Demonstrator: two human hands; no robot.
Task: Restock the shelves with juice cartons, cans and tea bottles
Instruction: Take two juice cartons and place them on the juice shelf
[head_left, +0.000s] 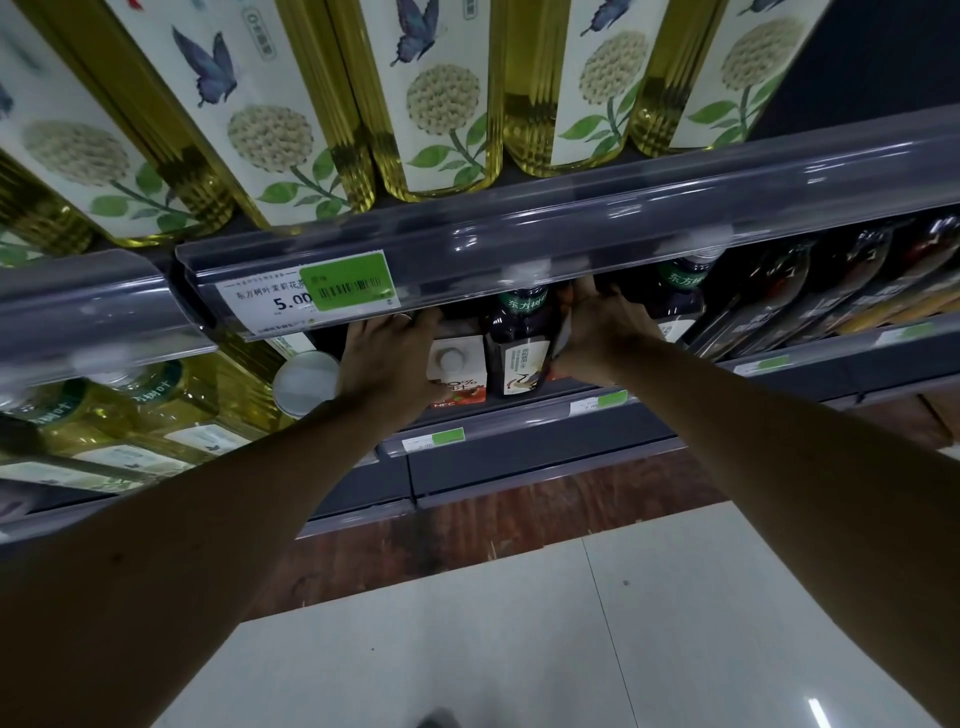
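At the centre of the frame both arms reached under the clear price rail (571, 228) into the middle shelf. The left hand (387, 358) lay over the near side of a juice carton (457, 371), fingers extended toward its back; whether they curled round it could not be told. The right hand (597, 332) gripped a second carton or pack, only an edge of which showed between the fingers. A dark tea bottle (519, 348) stood between the two hands, just beside the carton. Yellow tea bottles (441, 98) filled the shelf along the top of the frame. The step in hand was judged to be seating cartons on the middle shelf. To do it well, each carton should be slid straight back and kept upright, clear of the dark bottle, which could tip if nudged. The cap should pass below the rail, and the printed face should end toward the aisle, flush with the shelf edge above the price tag (447, 436).
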